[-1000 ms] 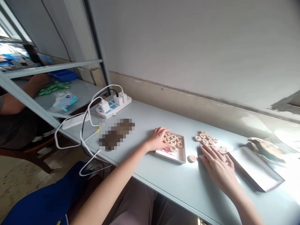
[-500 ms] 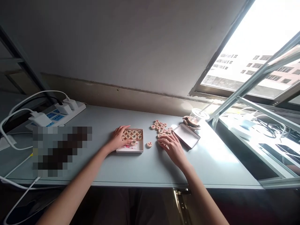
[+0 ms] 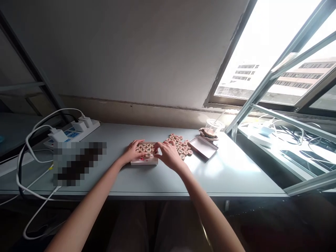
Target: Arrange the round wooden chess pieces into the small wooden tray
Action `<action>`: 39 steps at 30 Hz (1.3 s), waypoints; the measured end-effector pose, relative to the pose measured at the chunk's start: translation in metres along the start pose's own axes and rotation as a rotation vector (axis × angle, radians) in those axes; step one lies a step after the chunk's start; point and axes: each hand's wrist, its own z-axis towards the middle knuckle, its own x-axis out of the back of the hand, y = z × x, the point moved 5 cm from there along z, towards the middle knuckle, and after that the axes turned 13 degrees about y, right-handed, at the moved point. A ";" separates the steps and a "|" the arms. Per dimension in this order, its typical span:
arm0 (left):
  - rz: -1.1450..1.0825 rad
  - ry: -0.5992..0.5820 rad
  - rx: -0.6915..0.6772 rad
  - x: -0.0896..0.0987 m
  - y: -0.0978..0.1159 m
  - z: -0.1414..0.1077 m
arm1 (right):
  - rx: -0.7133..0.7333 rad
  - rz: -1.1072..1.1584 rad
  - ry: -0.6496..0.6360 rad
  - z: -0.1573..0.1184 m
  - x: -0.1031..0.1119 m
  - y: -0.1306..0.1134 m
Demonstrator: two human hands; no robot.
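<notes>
My left hand (image 3: pixel 132 153) holds the left side of an open white cardboard box (image 3: pixel 144 162), its thumb reaching in over the pieces. Inside are rows of round wooden xiangqi pieces (image 3: pixel 142 145) with dark characters, and a bit of red-and-white print shows near the front wall. At the box's right side, my right hand (image 3: pixel 169 154) has thumb and forefinger pinched around a xiangqi piece (image 3: pixel 155 152), partly covered by the fingers. Just beyond this hand lies a loose pile of xiangqi pieces (image 3: pixel 185 147), many with red characters; the hand hides part of it.
Right of the pile rests the empty box lid (image 3: pixel 205 147). Behind it stands a clear plastic cup (image 3: pixel 214 126) with a straw. A power strip (image 3: pixel 86 130) with plugs and white cables occupies the grey desk's (image 3: pixel 236 175) left side. A metal frame (image 3: pixel 245 108) rises at right.
My right hand has moved left from the loose pile to the box. The lone piece between box and pile no longer shows there. My left hand stays at the box; the camera has shifted.
</notes>
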 end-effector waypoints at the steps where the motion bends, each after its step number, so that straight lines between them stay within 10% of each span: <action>1: -0.008 -0.003 -0.005 -0.001 0.000 0.000 | -0.006 -0.030 -0.003 0.000 -0.007 -0.003; 17: -0.014 0.044 -0.061 -0.005 -0.010 0.004 | -0.126 -0.125 0.164 -0.026 -0.017 -0.004; 25: -0.035 0.467 -0.061 0.032 -0.033 0.014 | -0.324 -0.346 0.137 -0.042 0.006 0.071; 39: -0.072 0.177 0.078 0.011 -0.036 0.009 | -0.151 -0.427 0.008 -0.046 -0.010 0.076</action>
